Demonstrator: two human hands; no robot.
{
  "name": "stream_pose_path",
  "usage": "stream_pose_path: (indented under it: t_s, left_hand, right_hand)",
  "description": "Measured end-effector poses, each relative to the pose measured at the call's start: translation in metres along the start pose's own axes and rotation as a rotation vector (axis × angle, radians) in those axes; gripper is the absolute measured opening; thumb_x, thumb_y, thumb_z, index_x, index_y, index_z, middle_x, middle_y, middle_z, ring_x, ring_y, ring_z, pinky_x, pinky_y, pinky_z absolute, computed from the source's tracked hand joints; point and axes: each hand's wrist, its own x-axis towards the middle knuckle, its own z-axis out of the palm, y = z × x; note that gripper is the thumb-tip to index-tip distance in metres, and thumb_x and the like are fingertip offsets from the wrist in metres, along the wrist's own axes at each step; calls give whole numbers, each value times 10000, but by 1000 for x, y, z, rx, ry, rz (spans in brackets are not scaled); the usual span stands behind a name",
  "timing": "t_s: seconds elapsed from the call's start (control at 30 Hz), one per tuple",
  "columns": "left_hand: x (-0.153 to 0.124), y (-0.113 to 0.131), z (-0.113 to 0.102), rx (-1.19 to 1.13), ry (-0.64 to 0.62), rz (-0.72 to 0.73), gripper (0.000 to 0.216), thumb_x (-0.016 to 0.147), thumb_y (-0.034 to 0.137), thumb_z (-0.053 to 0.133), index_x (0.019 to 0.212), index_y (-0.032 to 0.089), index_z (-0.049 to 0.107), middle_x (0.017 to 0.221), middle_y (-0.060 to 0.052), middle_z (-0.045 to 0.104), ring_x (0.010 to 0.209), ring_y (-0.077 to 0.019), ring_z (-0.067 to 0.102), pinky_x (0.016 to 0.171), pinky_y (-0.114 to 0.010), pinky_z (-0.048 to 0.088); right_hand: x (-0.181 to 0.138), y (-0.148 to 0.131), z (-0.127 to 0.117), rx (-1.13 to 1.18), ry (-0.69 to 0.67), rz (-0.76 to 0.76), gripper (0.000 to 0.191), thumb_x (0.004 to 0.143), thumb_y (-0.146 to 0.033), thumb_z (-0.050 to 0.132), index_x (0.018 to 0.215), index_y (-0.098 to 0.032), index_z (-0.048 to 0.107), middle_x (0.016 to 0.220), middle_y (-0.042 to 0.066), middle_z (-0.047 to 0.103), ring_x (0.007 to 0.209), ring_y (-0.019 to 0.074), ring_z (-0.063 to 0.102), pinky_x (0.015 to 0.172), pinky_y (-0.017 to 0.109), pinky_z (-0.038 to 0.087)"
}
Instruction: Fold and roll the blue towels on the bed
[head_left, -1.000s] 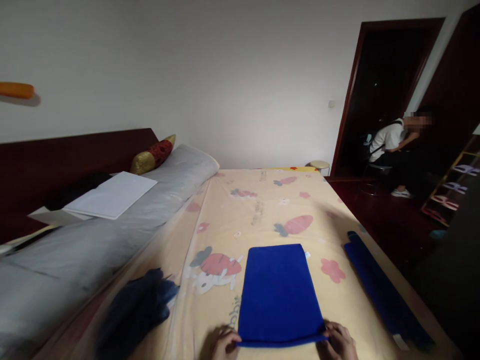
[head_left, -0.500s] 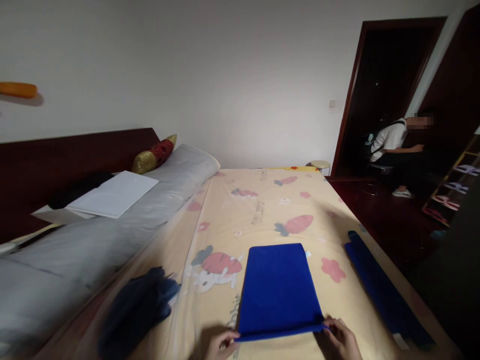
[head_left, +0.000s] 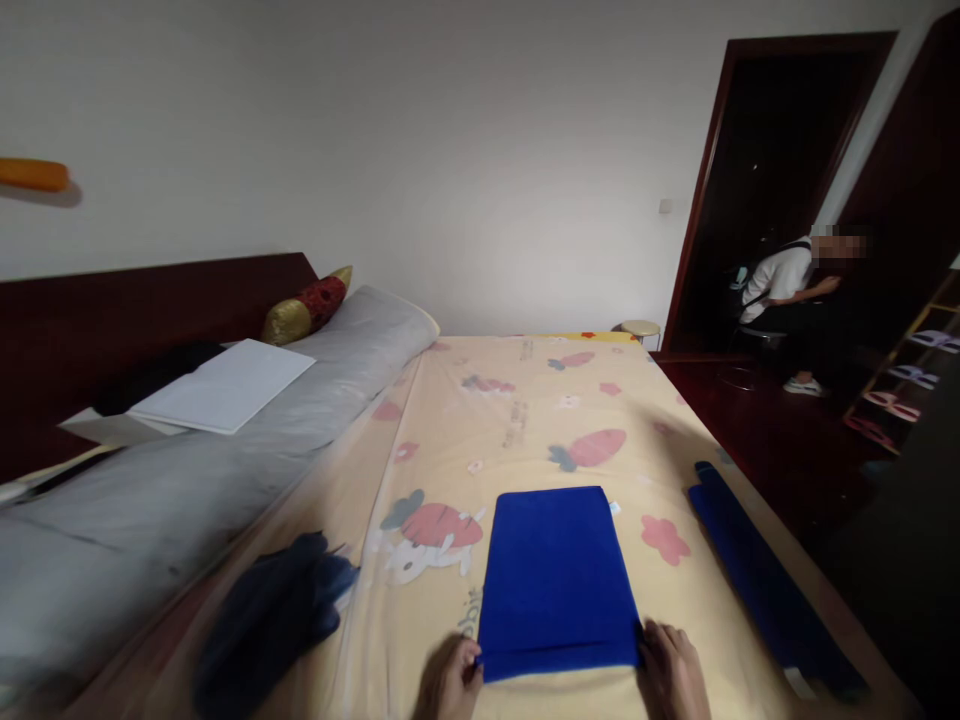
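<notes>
A folded blue towel (head_left: 559, 580) lies flat on the bed's patterned sheet (head_left: 442, 440), with a small white tag at its far right edge. A narrow folded strip crosses its near end. My left hand (head_left: 456, 675) pinches the near left corner, thumb and fingers closed. At the near right corner my right hand (head_left: 675, 665) has its fingers closed on the edge. To the right, a long, narrow folded blue towel (head_left: 772, 580) lies along the bed's side. Left of my hands is a crumpled dark blue cloth (head_left: 270, 620).
Along the headboard (head_left: 150, 300) lies grey bedding (head_left: 300, 440) with white boards (head_left: 225, 385) and a red-gold cushion (head_left: 311, 305) on it. Beyond the bed's right side a person (head_left: 780, 275) sits on a stool, near a shoe rack (head_left: 900, 380).
The towel's near strip, raised along the edge before, now lies flatter and further in. Both hands have moved slightly forward, the left also a little right, still at the corners.
</notes>
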Motion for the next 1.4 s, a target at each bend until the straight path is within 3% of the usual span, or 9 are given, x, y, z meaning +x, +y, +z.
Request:
stream_pose_path:
  t_s: [0.13,0.33,0.47,0.57,0.67,0.8,0.9,1.2,1.4]
  left_hand:
    - [-8,13,-9,189,-15,152,57,718,291,565,713,265,616,752,-19,640,751,-177,626,690,-280,532]
    - [-9,26,-18,390,-130,248,184,769,174,500,682,271,628,782,7,627,816,-148,619,763,-265,491]
    - [-8,29,-17,406,-138,257,183,760,164,508,681,268,636,779,9,635,820,-150,626,765,-266,493]
    - [-8,27,-18,401,-140,273,173,759,177,519,689,271,645,779,7,642,817,-155,631,767,-274,503]
    - [-7,22,-18,390,-127,279,160,759,191,530,719,275,661,787,2,654,813,-161,638,763,-281,519]
    - [-6,17,-17,377,-131,274,149,769,202,536,745,274,665,806,-1,664,819,-160,642,762,-279,528]
    - [-8,17,-17,386,-155,296,152,786,215,534,711,273,652,780,6,649,809,-157,633,764,-281,516]
    - [-10,22,-15,433,-127,249,163,745,160,520,715,269,638,818,13,632,854,-154,611,789,-280,474]
    - [-13,33,-11,501,-126,164,205,725,120,493,694,260,639,844,4,636,890,-169,604,801,-305,447]
  right_hand:
    - [-12,27,22,-175,103,-53,283,844,-420,529,1045,-261,648,978,84,695,846,234,625,725,361,469]
    - [-20,39,23,-280,180,-115,289,881,-388,489,1120,-316,634,1008,88,693,866,258,645,681,385,484]
    - [-31,-14,29,-173,111,-301,325,884,-309,496,1194,-280,590,1180,102,656,1053,258,626,845,402,509]
    - [-42,-74,63,-102,-116,-566,411,898,-331,467,1306,-306,504,1337,59,592,1179,234,583,931,367,498]
    - [-46,-121,107,-50,-265,-781,680,888,-532,454,1476,-263,245,1426,64,497,1279,243,510,972,357,489]
    - [-37,-136,133,-50,-425,-819,840,876,-589,439,1500,-213,22,1510,75,316,1378,241,373,1079,363,410]
    - [-25,-117,115,-109,-432,-789,759,914,-491,435,1494,-236,18,1518,64,297,1390,221,351,1114,382,374]
    - [-1,-13,5,-360,-321,-404,570,948,-421,379,1472,-351,167,1522,28,338,1392,231,346,1095,464,391]
    - [0,15,1,-333,-170,-255,458,937,-334,368,1392,-319,410,1502,71,402,1383,250,373,1015,470,429]
